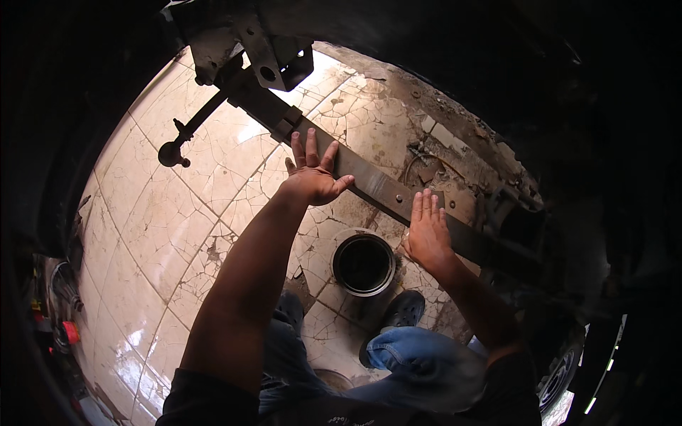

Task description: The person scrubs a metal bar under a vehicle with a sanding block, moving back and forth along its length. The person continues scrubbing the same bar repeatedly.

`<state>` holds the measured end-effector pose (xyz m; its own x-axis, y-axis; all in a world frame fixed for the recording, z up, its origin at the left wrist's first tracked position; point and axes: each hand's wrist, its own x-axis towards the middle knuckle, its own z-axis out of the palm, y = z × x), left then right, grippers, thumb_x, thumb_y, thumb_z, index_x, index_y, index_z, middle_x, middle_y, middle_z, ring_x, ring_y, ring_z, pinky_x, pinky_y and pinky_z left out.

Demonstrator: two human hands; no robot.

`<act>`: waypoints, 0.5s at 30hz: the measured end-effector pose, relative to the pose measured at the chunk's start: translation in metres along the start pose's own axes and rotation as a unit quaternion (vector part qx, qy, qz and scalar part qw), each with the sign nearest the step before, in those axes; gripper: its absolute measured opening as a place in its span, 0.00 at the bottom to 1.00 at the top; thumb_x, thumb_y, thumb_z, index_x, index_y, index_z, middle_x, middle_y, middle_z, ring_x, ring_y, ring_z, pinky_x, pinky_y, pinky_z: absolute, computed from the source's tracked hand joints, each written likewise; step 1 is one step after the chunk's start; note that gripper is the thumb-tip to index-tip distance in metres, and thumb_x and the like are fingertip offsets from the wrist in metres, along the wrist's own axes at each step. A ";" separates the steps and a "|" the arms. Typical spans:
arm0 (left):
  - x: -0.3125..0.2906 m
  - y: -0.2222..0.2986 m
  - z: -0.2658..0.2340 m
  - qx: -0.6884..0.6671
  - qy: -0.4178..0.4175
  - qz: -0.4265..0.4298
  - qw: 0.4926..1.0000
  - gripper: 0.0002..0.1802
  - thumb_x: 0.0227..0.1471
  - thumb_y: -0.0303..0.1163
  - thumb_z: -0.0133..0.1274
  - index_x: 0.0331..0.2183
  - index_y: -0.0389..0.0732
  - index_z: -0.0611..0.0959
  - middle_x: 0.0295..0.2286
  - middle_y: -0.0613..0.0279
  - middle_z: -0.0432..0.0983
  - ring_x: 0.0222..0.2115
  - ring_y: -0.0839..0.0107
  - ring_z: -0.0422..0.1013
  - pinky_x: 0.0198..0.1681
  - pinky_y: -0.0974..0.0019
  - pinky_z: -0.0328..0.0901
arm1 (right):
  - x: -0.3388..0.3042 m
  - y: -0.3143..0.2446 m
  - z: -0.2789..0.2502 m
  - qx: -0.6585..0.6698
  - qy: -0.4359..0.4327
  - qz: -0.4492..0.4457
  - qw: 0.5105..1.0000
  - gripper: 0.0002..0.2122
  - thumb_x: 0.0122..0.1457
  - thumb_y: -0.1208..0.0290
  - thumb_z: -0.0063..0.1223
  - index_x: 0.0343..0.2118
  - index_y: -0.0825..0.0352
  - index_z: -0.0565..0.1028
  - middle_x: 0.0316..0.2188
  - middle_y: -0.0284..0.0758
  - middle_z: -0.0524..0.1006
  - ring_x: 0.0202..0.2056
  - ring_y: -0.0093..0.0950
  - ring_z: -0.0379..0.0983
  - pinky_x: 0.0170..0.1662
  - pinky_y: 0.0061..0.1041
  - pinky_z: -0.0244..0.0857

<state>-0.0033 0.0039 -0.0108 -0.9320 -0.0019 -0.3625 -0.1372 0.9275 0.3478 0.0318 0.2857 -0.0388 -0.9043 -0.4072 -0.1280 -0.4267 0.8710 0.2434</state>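
Head view: we have a long grey flat metal bar (380, 183) slanting above a cracked cream-tiled floor (163, 241). Our left hand (311, 181) lies on it, grip spread wide; our right hand (429, 234) reaches over its near edge farther right, fingers straight and side by side, grip pinching nothing. Below, a round dark metal bucket (364, 292) stands on tile, and grey-brown rubble (462, 145) borders the floor's far side.

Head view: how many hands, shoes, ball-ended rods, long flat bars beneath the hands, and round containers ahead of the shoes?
Left hand and right hand: 2
Left shoe and right shoe: 2
Ball-ended rod: 1
Flat bar: 1
Round container: 1
Total: 7
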 end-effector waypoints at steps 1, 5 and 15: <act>-0.002 -0.007 0.001 0.005 -0.004 -0.011 1.000 0.55 0.48 0.73 0.42 0.67 0.53 0.45 0.63 0.45 0.08 0.58 0.41 -0.01 0.63 0.33 0.28 | -0.002 -0.013 -0.025 0.040 -0.071 -0.006 0.997 0.50 0.49 0.53 0.64 0.65 0.77 0.45 0.67 0.53 0.46 0.67 0.46 0.44 0.67 0.43 0.43; -0.005 -0.006 0.004 0.008 0.024 -0.018 1.000 0.53 0.48 0.72 0.43 0.67 0.56 0.47 0.64 0.48 0.12 0.61 0.44 0.03 0.63 0.33 0.29 | -0.016 -0.024 -0.042 0.059 -0.111 -0.079 0.989 0.50 0.51 0.52 0.61 0.64 0.81 0.43 0.66 0.58 0.44 0.67 0.52 0.43 0.66 0.45 0.44; -0.004 -0.005 0.005 0.003 0.034 -0.019 0.999 0.52 0.48 0.71 0.44 0.66 0.59 0.49 0.65 0.50 0.14 0.63 0.45 0.07 0.63 0.32 0.28 | -0.017 -0.024 -0.031 0.069 -0.066 -0.082 0.992 0.47 0.53 0.55 0.60 0.64 0.81 0.44 0.66 0.58 0.44 0.67 0.51 0.42 0.67 0.45 0.43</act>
<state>0.0028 0.0015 -0.0152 -0.9466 -0.0628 -0.3164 -0.1718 0.9282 0.3300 0.0569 0.2629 -0.0123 -0.8098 -0.5142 -0.2825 -0.5531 0.8297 0.0754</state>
